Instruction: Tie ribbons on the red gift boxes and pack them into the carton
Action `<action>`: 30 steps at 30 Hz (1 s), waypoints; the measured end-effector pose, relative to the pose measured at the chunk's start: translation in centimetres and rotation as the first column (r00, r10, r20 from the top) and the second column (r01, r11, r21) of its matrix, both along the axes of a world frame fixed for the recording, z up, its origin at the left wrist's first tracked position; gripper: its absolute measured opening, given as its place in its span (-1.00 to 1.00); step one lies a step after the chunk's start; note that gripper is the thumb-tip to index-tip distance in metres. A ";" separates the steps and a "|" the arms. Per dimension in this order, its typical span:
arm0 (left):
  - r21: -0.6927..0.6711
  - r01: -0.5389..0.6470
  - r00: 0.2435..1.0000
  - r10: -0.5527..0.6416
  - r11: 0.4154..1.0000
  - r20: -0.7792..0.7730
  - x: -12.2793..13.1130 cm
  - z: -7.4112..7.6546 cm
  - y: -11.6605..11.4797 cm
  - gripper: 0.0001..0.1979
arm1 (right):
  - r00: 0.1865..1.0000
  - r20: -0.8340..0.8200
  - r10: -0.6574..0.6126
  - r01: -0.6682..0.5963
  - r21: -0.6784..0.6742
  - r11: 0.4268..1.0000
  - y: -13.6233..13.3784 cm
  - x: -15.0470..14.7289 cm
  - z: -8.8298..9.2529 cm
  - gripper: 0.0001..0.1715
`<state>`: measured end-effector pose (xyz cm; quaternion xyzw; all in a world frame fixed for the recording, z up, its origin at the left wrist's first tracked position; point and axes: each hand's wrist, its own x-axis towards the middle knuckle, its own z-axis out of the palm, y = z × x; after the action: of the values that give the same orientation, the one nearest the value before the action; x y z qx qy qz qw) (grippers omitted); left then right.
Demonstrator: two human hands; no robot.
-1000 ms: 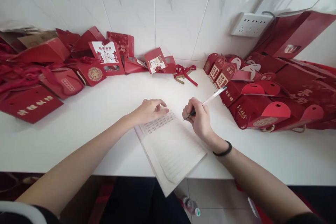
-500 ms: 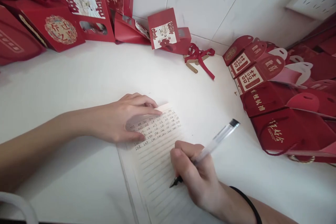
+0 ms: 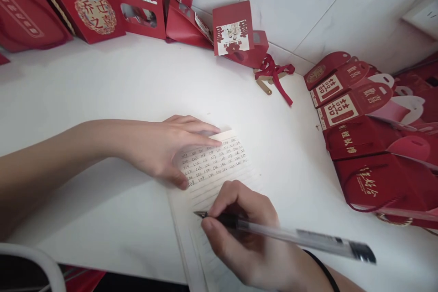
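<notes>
A lined sheet of paper (image 3: 219, 164) with several rows of handwritten numbers lies on the white counter (image 3: 112, 100). My left hand (image 3: 167, 146) rests flat on the sheet's upper left corner, fingers stretched out, holding nothing. My right hand (image 3: 242, 232) is closed around a clear pen (image 3: 294, 235). The pen's tip touches the paper just below the written rows, and its barrel points to the right.
Red gift boxes and bags (image 3: 99, 13) line the back wall at the left. More red boxes (image 3: 362, 137) are stacked at the right. A small red box (image 3: 233, 27) and a red ribbon (image 3: 275, 73) sit near the corner. A wall socket (image 3: 424, 13) is at upper right.
The view has moved in closer to the paper. My right hand has moved down the sheet and the pen has swung from pointing up-right to lying almost level. My left hand stays on the paper.
</notes>
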<state>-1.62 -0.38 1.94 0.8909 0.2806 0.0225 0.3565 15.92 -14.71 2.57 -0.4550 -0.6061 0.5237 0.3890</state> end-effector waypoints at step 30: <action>-0.082 -0.167 0.985 0.164 0.982 -0.044 0.6 0.2 0.0 -0.50 | 0.920 0.387 -0.063 -0.145 0.487 0.861 1.8 -1.3 -1.6 -0.66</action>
<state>-1.05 -0.42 2.15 0.8487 0.3611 0.0235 0.3858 14.65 -12.88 0.99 -0.4183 -0.7968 0.2532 0.3549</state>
